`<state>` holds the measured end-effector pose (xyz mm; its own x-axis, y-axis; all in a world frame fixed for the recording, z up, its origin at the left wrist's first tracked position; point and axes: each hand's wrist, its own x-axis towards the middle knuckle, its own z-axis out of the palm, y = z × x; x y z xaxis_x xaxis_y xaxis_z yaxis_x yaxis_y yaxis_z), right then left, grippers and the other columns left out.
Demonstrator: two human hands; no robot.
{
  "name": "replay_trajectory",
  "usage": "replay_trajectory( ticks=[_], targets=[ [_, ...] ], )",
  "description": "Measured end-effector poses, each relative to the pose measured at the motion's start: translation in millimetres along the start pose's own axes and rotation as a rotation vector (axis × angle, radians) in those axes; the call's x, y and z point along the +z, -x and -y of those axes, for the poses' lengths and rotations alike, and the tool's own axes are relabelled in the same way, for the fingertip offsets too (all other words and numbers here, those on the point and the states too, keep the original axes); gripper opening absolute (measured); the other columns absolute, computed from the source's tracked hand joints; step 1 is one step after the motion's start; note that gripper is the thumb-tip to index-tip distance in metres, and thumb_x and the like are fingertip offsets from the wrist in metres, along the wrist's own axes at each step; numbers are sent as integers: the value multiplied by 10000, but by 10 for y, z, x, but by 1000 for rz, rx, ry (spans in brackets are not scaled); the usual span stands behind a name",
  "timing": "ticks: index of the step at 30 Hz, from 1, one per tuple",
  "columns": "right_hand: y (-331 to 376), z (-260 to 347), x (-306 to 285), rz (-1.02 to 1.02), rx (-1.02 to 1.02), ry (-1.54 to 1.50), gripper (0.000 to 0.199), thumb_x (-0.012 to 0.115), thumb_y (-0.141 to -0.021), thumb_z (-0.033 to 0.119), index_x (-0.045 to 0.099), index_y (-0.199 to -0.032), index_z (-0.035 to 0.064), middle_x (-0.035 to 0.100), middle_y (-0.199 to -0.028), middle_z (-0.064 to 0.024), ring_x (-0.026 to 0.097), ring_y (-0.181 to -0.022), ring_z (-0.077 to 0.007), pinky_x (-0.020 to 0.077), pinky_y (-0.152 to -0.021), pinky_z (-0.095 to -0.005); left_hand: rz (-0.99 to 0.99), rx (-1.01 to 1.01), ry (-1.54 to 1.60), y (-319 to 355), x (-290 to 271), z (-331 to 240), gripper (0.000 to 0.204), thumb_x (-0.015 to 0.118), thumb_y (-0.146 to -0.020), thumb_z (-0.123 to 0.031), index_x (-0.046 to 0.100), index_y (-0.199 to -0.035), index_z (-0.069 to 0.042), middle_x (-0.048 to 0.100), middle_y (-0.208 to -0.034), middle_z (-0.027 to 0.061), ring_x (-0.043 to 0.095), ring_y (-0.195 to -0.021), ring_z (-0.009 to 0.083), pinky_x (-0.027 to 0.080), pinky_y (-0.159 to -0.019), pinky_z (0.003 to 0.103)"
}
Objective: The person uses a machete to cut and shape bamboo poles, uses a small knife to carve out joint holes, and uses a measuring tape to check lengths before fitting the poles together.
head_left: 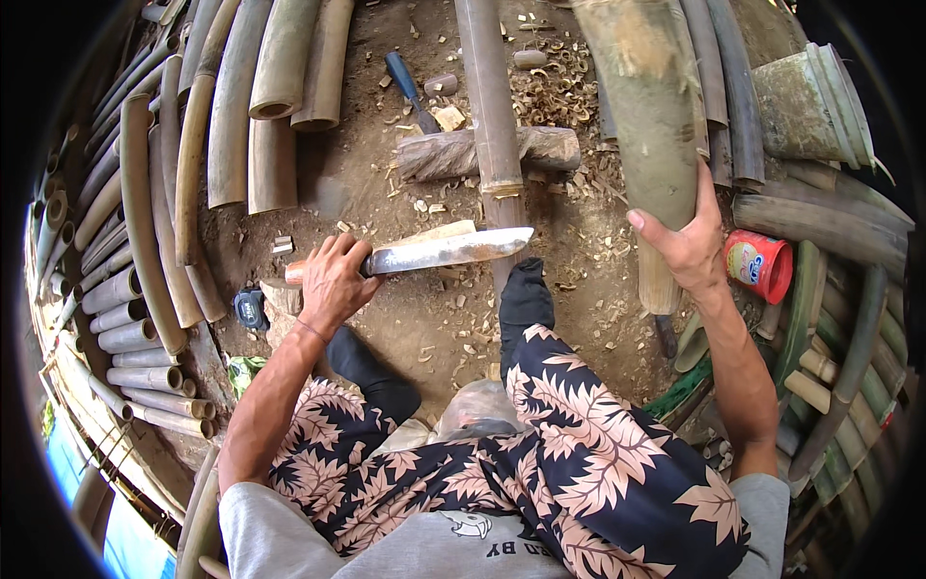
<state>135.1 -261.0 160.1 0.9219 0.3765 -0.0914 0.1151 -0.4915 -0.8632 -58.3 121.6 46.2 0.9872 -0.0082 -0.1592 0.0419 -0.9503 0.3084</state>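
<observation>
My left hand (335, 281) is closed around the handle of a machete (449, 251). Its long, worn blade points right, level above the ground. On the right, my right hand (687, 241) grips the near end of a thick grey-green bamboo tube (644, 106), thumb on one side and fingers along the other. The tube runs away past the top edge of the view. Between my hands, a slimmer bamboo pole (490, 92) lies across a short notched log (434, 156). My foot in a black sock (526, 294) is at the pole's near end.
Many cut bamboo lengths (241, 106) are stacked left and right. A blue-handled chisel (405, 77) and wood chips (564, 92) lie on the dirt. A tape measure (251, 309) sits left, beside a wooden block (281, 297). A red tub (759, 265) and dirty bucket (801, 106) stand right.
</observation>
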Motion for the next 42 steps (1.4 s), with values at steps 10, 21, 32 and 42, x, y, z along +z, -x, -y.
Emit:
replay_trajectory(
  ticks=[10,21,32,42],
  targets=[
    [93,-53,96,153,-7,3,976,850,-702,285,322,-1455,-41,535,-1335,-184,531,-1235,-255,412,-1056,-372,71,-252,119,-200,-110,15,269,757,-796,-313,662,-889,-79,639,-909,83,641,-816,288,514,-715,409],
    [111,-97,105,190,16,-71,986,855,-690,289,326,-1450,-47,543,-1324,-194,525,-1247,-260,402,-1066,-372,191,-23,4,-184,-140,-86,299,776,-735,-256,629,-916,-70,615,-939,101,622,-946,292,510,-793,413],
    [-225,-303,249,579,-1093,501,896,897,-553,252,491,-1334,85,638,-1009,-128,636,-821,-254,573,-711,-380,210,-50,-110,-426,62,43,216,729,-743,-190,638,-863,-34,655,-899,166,657,-897,347,528,-796,450],
    [-113,-208,395,729,-1184,468,647,854,-624,282,574,-1178,98,607,-924,-63,635,-762,-211,561,-648,-319,157,-26,-105,-449,87,53,234,734,-749,-212,650,-863,-26,663,-916,168,656,-902,350,531,-799,445]
  ],
)
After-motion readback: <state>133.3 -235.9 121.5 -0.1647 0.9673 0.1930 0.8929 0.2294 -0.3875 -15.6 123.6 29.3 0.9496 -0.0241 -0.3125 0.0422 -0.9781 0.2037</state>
